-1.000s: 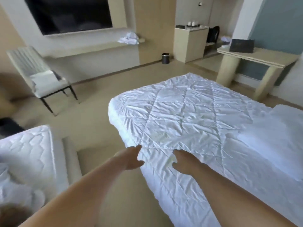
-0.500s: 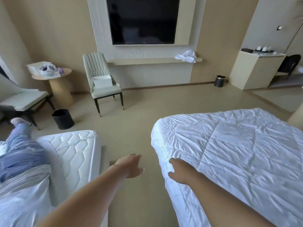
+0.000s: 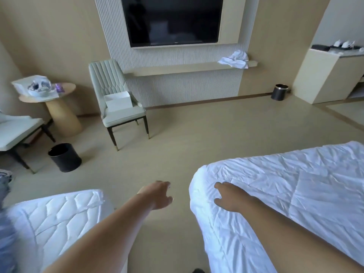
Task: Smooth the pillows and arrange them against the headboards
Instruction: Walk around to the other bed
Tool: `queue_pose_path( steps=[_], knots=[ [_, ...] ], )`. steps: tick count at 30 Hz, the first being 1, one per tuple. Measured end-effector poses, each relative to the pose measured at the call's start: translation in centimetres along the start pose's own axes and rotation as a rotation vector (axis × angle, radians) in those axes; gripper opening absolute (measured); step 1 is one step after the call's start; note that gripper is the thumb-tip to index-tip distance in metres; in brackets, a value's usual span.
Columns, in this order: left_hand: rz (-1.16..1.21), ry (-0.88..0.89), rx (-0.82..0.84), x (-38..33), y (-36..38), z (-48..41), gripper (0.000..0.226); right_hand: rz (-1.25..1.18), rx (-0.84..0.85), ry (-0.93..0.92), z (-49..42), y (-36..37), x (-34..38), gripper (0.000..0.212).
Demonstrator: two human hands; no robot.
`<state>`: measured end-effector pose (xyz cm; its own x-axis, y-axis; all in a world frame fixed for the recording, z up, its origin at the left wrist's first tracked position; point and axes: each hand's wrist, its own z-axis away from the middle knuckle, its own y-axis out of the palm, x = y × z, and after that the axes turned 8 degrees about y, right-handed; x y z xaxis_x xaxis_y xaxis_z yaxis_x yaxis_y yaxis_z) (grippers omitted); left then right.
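Observation:
No pillow and no headboard are in view. On the right lies a bed with a wrinkled white quilted cover [image 3: 285, 186]. My right hand [image 3: 229, 197] rests flat on its near foot corner, fingers spread, holding nothing. My left hand [image 3: 159, 195] hangs over the beige floor in the gap between the beds, fingers loosely apart and empty. A second bed with a bare white quilted mattress [image 3: 57, 211] sits at the lower left.
Beyond the beds stand a pale chair [image 3: 116, 101] with a white box on it, a round side table [image 3: 49, 93], two black bins [image 3: 65, 157] [image 3: 279, 92], a wall TV [image 3: 171, 20] over a shelf, and a cabinet [image 3: 323, 75]. A person's clothed leg [image 3: 6, 229] lies on the left bed.
The view has swung left, away from the right bed's head end towards the TV wall. A pillow seen at the right edge one second ago has left the view. Both hands stay outstretched.

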<state>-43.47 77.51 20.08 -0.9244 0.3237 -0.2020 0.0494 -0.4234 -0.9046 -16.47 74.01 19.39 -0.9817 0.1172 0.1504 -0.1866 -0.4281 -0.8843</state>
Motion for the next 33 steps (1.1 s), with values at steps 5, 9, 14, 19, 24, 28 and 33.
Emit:
queue_pose_path(
  steps=[5,9,14,19,24,28,33],
  knots=[
    [0.024,-0.022,0.021,2.6,-5.9,-12.6,0.061,-0.057,0.013,0.051,-12.7,-7.9,-1.9,0.050],
    [0.019,0.010,0.018,4.8,-10.3,-22.1,0.061,-0.097,0.020,0.075,-21.9,-12.5,-0.3,0.050],
    [-0.022,0.087,0.060,8.3,-15.3,-35.4,0.059,-0.091,0.061,0.149,-34.3,-16.0,0.7,0.053],
    [-0.083,0.211,0.066,12.3,-21.2,-50.0,0.057,-0.135,0.016,0.260,-46.2,-20.2,1.1,0.049],
    [-0.155,0.371,0.145,11.7,-26.6,-62.4,0.058,-0.234,0.023,0.409,-53.9,-24.1,0.6,0.050],
    [-0.185,0.498,0.169,7.7,-29.3,-71.1,0.051,-0.330,-0.008,0.490,-58.3,-26.6,-2.1,0.051],
    [-0.238,0.661,0.208,-0.6,-31.2,-81.2,0.053,-0.422,-0.044,0.604,-63.7,-29.4,-9.6,0.056]
  ],
)
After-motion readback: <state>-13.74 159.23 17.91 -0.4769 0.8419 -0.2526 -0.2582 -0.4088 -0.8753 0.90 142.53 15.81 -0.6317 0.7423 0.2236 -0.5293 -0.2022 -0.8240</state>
